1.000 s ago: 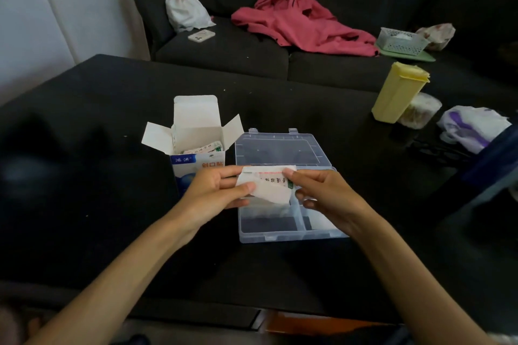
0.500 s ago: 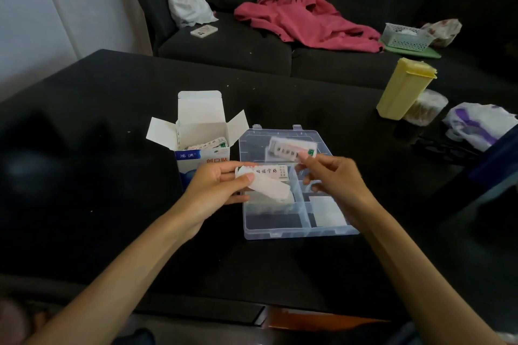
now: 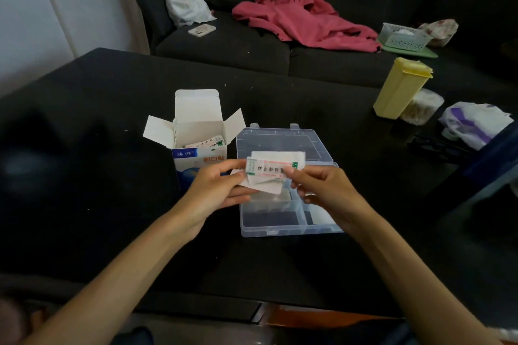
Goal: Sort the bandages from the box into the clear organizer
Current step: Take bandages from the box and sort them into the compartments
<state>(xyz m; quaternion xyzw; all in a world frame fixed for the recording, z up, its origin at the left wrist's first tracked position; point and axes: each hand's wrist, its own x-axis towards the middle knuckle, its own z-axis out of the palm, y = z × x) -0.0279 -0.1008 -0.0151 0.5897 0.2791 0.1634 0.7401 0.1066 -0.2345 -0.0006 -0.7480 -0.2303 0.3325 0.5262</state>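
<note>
Both forearms reached in from the near edge of the black table (image 3: pixel 84 176); the left hand (image 3: pixel 215 190) pinched a small stack of wrapped bandages (image 3: pixel 266 173) between thumb and curled fingers, and the right hand (image 3: pixel 322 187) pinched the right end of the topmost printed strip, its remaining fingers loosely bent. The stack was held above the near-left part of the clear organizer (image 3: pixel 280 230); whether it touched the dividers could not be told. The organizer sat open and flat, its front wall well back from the near table edge, its lid (image 3: pixel 280 140) laid back on its far side; a white item lay in its near-right compartment. Just left of it, close beside its wall, stood the bandage box (image 3: pixel 196 159), flaps spread wide, further strips showing inside. Bare table lay to the left and in front. Farther right stood a yellow container (image 3: pixel 398 89), near the table's far side. Beyond lay a dark sofa (image 3: pixel 224 45) carrying a pink garment (image 3: pixel 302 17) and a white bag (image 3: pixel 187 5).
</note>
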